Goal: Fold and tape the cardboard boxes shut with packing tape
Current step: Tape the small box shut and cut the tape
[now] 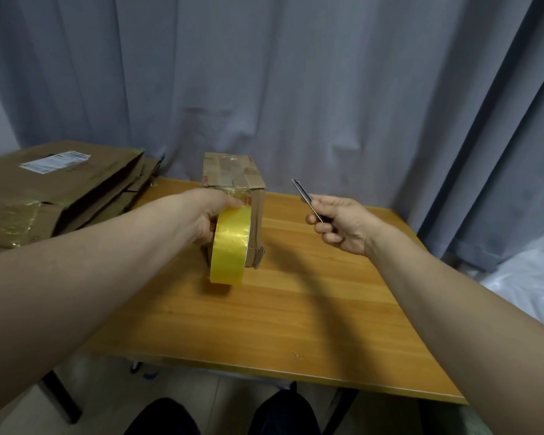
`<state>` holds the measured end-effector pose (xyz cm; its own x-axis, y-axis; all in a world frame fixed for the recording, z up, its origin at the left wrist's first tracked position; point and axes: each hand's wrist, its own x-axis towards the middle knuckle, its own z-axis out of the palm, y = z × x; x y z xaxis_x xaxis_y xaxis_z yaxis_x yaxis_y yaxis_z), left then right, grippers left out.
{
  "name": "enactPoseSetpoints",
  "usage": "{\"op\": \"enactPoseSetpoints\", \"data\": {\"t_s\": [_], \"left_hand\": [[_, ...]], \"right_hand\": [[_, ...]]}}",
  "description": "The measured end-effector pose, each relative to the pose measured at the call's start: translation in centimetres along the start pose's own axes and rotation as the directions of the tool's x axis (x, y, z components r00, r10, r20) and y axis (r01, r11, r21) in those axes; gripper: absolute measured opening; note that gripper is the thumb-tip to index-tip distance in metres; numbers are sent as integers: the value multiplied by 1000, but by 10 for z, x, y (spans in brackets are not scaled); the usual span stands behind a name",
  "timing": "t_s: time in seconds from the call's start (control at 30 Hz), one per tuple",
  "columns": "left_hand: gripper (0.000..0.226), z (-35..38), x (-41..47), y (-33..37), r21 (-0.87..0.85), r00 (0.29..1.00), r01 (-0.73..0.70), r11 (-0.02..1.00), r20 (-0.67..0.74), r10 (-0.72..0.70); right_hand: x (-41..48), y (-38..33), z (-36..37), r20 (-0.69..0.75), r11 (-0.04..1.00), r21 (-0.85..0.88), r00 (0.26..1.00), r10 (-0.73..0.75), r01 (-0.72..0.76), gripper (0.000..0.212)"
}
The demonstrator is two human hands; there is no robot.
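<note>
- Small cardboard box (233,183) stands on end at the far middle of the wooden table (296,309). Its top flaps are down and crossed with clear tape strips; the edges are creased and worn.
- Tape roll (230,246), glossy yellow, is held on edge against the box's near face, towards its left corner. Cannot tell whether the roll's lower rim touches the tabletop.
- Left hand (211,215) is just left of the box's near face. Its fingers are curled round the roll and grasp it, with the thumb on the upper rim, close under the box's top edge.
- Right hand (339,224) is in the air to the right of the box, apart from it. Its fingers are clenched on a thin dark tool (305,197) pinched near its lower end.
- The tool's tip angles up and towards the box's top right corner without reaching it. Scissors or knife: cannot tell.
- Flattened cartons (60,189) are stacked well left of the box, overhanging the table's left end. A white shipping label (55,161) is on the top one.
- Grey curtain (296,73) hangs right behind the box.
- Pale plastic sheet (531,277) lies far right of the box, beyond the table.
</note>
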<state>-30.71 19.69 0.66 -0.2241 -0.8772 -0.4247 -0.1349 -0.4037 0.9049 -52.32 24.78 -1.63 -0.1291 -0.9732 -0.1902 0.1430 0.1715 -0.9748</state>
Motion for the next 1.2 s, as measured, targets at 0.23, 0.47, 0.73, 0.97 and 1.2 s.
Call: {"op": "enactPoseSetpoints", "data": {"t_s": [0.23,0.47,0.73,0.97,1.2], "left_hand": [[36,-3,0,0,22,1000,-15,1000,-7,15],[30,-4,0,0,18,1000,-12,1000,-13,12],[11,-6,-6,2,35,1000,12,999,21,-13],[28,-10,7,1,42,999,-16,999,-38,17],[18,-13,9,2,100,1000,-9,995,-1,9]], "right_hand": [[-4,-3,15,85,995,91,995,-55,47,22],[6,-2,17,11,989,-1,989,-145,145,17],[15,-17,28,35,878,-419,971,-237,230,21],[45,-56,89,158,427,-829,883,-441,361,10],[73,-54,109,289,165,-928,926,-243,333,38]]}}
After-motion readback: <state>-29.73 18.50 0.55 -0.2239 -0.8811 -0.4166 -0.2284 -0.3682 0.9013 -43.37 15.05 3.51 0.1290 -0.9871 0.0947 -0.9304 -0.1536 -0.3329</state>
